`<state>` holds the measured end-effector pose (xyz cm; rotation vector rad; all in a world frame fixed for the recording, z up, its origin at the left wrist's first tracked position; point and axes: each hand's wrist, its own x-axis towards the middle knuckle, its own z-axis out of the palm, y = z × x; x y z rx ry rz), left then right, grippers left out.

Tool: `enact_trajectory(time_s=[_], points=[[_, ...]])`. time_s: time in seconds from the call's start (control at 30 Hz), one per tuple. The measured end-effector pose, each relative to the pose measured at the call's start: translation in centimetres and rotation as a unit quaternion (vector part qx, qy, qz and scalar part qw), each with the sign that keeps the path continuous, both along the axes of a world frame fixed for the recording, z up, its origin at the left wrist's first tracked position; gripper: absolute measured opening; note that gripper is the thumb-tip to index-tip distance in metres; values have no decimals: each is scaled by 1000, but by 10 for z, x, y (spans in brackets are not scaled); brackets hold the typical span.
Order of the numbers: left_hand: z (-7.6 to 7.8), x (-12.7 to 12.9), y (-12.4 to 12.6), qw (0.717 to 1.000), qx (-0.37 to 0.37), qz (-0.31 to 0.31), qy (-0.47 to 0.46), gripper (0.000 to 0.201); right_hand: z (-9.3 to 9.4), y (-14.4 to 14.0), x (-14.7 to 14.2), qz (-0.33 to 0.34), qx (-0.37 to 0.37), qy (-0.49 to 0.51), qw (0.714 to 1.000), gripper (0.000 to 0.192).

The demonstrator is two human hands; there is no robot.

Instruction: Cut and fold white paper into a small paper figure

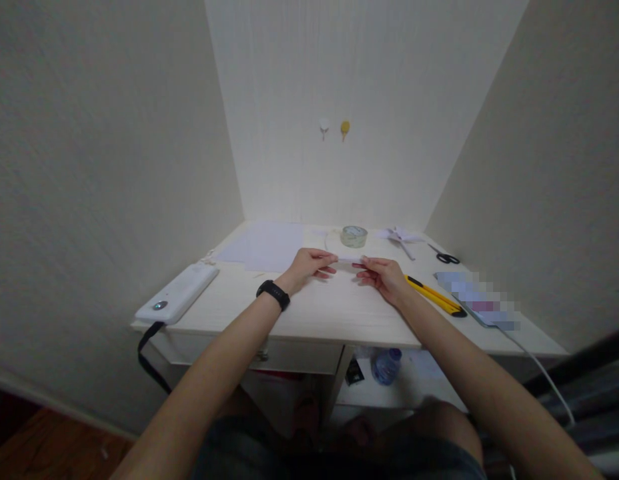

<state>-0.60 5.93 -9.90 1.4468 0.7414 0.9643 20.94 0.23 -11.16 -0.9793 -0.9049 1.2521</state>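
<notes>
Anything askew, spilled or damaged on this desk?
Nothing stands out. Both hands, left and right, pinch a small paper strip between them; tape roll, scissors and yellow knife lie flat on the desk.

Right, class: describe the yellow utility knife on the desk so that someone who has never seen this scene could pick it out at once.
Start at the pale wooden desk set in the alcove, then look just to the right of the person's right hand. The utility knife lies flat there, slanting toward the front right. It is long, slim, yellow and black, unlike the small black-handled scissors farther back.
</notes>
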Motion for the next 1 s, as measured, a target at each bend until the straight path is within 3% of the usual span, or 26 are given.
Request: enact_trajectory(time_s=[0.17,0.33,0.5,0.7,0.77,0.9,0.97,1.0], points=[[-7,6,0,999,11,35,9,34,-3,4,0,-31,-4,14,999,14],[-3,6,-3,998,13,58,-10,31,-8,4,0,-3,38,7,999,22],[-1,6,-5,999,6,44,-25,32,-12,5,0,4,53,-3,999,32],[-6,8,-2,997,8,39,-67,34,-9,5,0,-18,51,7,999,30],[-8,8,0,997,19,35,-61,33,-8,3,0,-22,49,-5,999,49],[-12,7,3,998,37,29,-52,34,-7,2,-1,-30,62,-10,998,106],[-12,6,2,997,37,20,-59,43,-7,3,-1,-38,61,-6,997,111],[-12,6,2,997,35,11,-66,53,-7,3,-1,-43,60,-4,997,104]])
